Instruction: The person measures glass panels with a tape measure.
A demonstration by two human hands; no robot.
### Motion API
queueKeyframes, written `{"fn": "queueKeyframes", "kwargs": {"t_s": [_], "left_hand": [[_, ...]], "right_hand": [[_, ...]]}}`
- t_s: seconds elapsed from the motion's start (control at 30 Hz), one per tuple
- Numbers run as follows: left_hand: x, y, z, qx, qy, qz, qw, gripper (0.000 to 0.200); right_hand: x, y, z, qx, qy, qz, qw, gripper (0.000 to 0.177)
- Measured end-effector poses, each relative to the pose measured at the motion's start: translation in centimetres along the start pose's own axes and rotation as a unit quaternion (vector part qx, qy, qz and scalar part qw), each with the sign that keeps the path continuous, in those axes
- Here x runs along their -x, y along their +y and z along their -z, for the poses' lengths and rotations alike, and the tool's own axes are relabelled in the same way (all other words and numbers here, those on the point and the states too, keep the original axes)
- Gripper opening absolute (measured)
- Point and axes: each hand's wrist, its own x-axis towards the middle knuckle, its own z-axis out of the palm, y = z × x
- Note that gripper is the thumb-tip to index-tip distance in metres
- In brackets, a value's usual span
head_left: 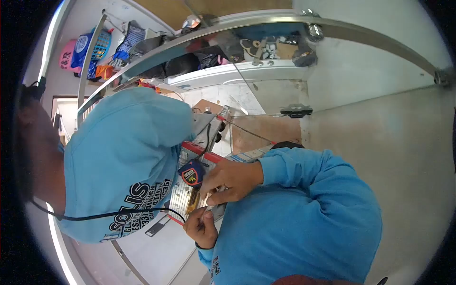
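Tape measure (pixel 192 175), blue and red with a yellow badge, sits on a ribbed metal bar (pixel 183 202) with red ends, just beside the right hand (pixel 232 178). That hand lies over the bar with its fingers bent and their tips pressed down near the tape's case; I cannot tell whether it grips anything. Just below it, the left hand (pixel 201 231) is folded tight round a thin pale tool (pixel 205 214) whose tip meets the bar. Both arms wear long blue sleeves. Close on the left stands another person in a blue printed T-shirt (pixel 123 166), a black cable (pixel 109 215) trailing across it. Behind runs a curved metal rail (pixel 266 23).
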Motion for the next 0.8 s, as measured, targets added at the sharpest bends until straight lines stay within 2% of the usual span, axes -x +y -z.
{"fn": "queueKeyframes", "kwargs": {"t_s": [0.03,0.1,0.13,0.17,0.23,0.3,0.33,0.37,0.4,0.43,0.53,0.63,0.7,0.77,0.8], "left_hand": [[-0.1,-0.1,-0.2,0.003,-0.007,0.002,1.000,0.018],[-0.4,0.1,-0.1,-0.041,0.007,-0.005,0.999,0.014],[-0.4,0.1,0.1,-0.051,-0.039,0.031,0.997,0.014],[-0.5,0.2,0.3,-0.060,-0.080,0.068,0.993,0.014],[-1.3,-0.5,-0.3,-0.115,-0.076,-0.041,0.990,0.014],[-2.0,0.7,-0.4,-0.069,-0.108,0.053,0.990,0.015],[-2.2,0.4,-0.3,-0.072,-0.082,0.052,0.993,0.015],[-2.1,0.1,-0.2,-0.065,-0.096,0.061,0.991,0.016],[-2.1,0.0,-0.2,-0.056,-0.114,0.071,0.989,0.017],[-2.3,0.3,0.1,-0.056,-0.098,0.072,0.991,0.017],[-3.1,0.7,0.8,0.003,-0.131,0.046,0.990,0.016],[-3.8,1.9,1.6,-0.026,-0.150,0.064,0.986,0.016],[-3.9,1.7,1.7,-0.022,-0.140,0.033,0.989,0.016],[-4.0,2.0,1.9,-0.043,-0.165,0.081,0.982,0.017],[-4.2,1.9,1.9,-0.039,-0.156,0.043,0.986,0.018]], "right_hand": [[0.1,0.4,0.0,-0.004,-0.010,0.006,1.000,0.026],[0.0,0.8,0.1,-0.023,-0.078,-0.043,0.996,0.026],[-0.3,0.6,0.8,0.030,-0.137,-0.075,0.987,0.026],[-0.3,1.1,1.0,0.030,-0.159,-0.054,0.985,0.026],[-0.2,2.8,0.6,0.028,-0.130,-0.024,0.991,0.025],[-0.4,3.0,0.7,0.052,-0.146,0.002,0.988,0.021],[-0.5,3.1,0.6,0.077,-0.134,0.002,0.988,0.017],[-0.7,2.9,0.7,0.078,-0.152,0.016,0.985,0.017],[-0.9,2.5,0.8,0.086,-0.162,-0.010,0.983,0.017],[-1.0,2.2,0.8,0.095,-0.170,-0.037,0.980,0.017],[-1.6,1.7,0.8,0.096,-0.201,-0.041,0.974,0.016],[-2.0,1.2,0.6,0.109,-0.197,-0.036,0.974,0.015],[-1.8,1.6,0.2,0.107,-0.184,-0.027,0.977,0.019],[-1.8,2.1,0.0,0.097,-0.154,0.005,0.983,0.018],[-2.6,0.8,0.9,0.106,-0.191,-0.030,0.975,0.013]]}}
